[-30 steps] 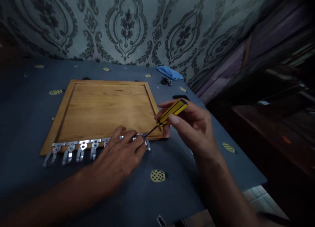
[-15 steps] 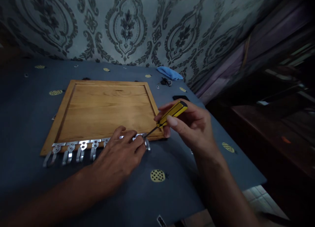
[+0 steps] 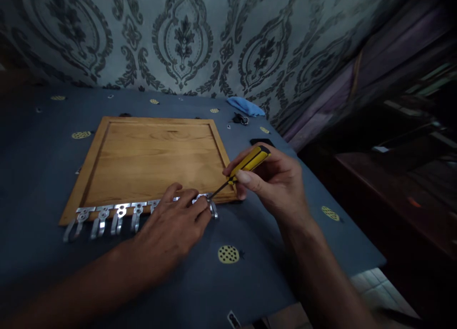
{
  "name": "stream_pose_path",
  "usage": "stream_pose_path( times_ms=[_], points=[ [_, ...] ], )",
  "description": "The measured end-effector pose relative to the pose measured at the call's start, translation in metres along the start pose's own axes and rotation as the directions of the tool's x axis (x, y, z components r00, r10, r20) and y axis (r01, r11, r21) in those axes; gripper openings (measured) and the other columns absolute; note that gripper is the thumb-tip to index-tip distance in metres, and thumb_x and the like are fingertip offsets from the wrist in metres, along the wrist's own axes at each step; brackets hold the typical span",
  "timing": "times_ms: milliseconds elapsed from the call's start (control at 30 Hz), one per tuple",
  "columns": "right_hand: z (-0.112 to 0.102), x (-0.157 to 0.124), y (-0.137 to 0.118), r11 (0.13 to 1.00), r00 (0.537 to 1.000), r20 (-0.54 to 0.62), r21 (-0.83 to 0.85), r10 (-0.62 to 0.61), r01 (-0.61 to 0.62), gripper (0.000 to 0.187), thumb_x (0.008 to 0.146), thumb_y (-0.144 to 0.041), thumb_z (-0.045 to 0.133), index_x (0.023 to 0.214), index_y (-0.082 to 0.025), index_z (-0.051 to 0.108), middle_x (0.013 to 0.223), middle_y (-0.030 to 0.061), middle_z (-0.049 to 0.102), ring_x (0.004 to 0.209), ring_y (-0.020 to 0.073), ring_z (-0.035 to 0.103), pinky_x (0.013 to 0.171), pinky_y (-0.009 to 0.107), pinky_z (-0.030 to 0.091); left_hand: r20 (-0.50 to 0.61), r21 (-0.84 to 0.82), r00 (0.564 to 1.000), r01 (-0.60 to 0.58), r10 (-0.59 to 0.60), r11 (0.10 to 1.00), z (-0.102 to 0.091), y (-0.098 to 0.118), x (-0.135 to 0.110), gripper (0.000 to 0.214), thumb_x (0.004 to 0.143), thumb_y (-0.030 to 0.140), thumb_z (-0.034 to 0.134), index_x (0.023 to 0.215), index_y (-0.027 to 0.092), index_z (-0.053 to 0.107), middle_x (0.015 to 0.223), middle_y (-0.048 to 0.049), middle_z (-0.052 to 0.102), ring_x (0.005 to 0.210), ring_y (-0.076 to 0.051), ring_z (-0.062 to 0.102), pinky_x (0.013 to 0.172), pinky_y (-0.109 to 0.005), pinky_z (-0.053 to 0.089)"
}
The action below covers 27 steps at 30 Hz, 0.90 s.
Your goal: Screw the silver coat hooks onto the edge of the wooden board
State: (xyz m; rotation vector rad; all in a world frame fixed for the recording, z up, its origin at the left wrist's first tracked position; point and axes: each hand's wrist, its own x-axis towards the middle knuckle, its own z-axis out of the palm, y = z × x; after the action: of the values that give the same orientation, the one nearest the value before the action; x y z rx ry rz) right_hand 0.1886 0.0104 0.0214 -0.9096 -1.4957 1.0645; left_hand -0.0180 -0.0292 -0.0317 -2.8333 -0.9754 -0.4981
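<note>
Yellow screwdriver aslant in right grip

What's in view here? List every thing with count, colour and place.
table cover: one, blue-grey with yellow spots, under everything
board: one, light wood, centre
hooks: four clear, more under the hand, silver, along the board's near edge
screwdriver: one, yellow and black, tip at the hooks' right end
cloth: one, blue, far right by the wall
left hand: one, on the hooks
right hand: one, grips the screwdriver
</note>
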Motion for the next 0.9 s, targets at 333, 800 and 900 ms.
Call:
stream_pose_path(
  times_ms=[333,800,900],
  points=[
    [0.0021,0.0022,-0.0006,0.997,0.999,0.001,-0.058,-0.044,0.043,0.029,0.076,-0.046,0.088,0.075,-0.020,0.074,0.066,-0.0018,0.069,0.041,0.0079,0.057,0.039,0.021,0.050,-0.008,0.030,1.000,-0.007,0.007,1.000,0.0011,0.0007,-0.0007,0.018,0.094,0.020,0.066,0.112,0.018,0.064,0.117,-0.0058,0.072,0.113,-0.025,0.059,0.110,-0.044,0.029],
    [0.0039,0.0022,0.0057,0.996,0.991,-0.107,-0.057,-0.078,0.073,0.035,0.076,-0.048,0.087,0.073,-0.020,0.068,0.066,-0.0025,0.069,0.038,0.0071,0.056,0.036,0.020,0.045,-0.013,0.028,1.000,-0.015,0.015,1.000,0.0006,0.0001,-0.0011,0.017,0.095,0.020,0.066,0.112,0.017,0.064,0.115,-0.0044,0.072,0.112,-0.024,0.059,0.109,-0.043,0.029],
    [0.0045,0.0026,0.0064,0.997,0.993,-0.099,-0.045,-0.070,0.066,0.034,0.077,-0.047,0.087,0.074,-0.019,0.068,0.067,-0.0027,0.069,0.039,0.0072,0.057,0.037,0.020,0.046,-0.010,0.028,1.000,-0.011,0.011,1.000,0.0011,-0.0001,-0.0009,0.016,0.095,0.019,0.067,0.110,0.018,0.065,0.115,-0.0042,0.072,0.111,-0.024,0.059,0.109,-0.043,0.029]
  ],
)
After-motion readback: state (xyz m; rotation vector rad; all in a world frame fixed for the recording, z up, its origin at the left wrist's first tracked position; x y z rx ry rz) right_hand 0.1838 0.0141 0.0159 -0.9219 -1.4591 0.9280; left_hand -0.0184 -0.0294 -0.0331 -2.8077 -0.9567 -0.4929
